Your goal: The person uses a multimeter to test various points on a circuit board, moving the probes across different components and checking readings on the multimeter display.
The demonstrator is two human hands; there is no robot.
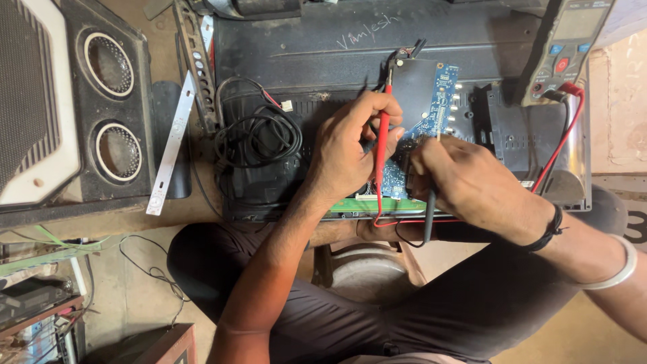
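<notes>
Left hand (350,152) pinched shut on red probe (382,152), held upright, tip up near top edge of blue board (438,101). Right hand (465,182) closed on black probe (429,214), body trailing down below the grip, tip hidden under fingers against the board. Board lying just above and between both grips, on dark TV back panel (323,47), partly covered by a black sheet (412,84). Green strip (354,204) just below left grip at panel edge. Red lead (563,135) running from right of right grip up to multimeter (569,44), propped at top right. Coiled black cable (259,135) just left of left grip. Speaker box (101,101) well left, white LED strip (172,145) between it and cable. Black band (552,229) and white bangle (623,263) on right wrist. Stool (367,266) below grips, between knees. Whether probe tips touch board contacts: cannot tell.
</notes>
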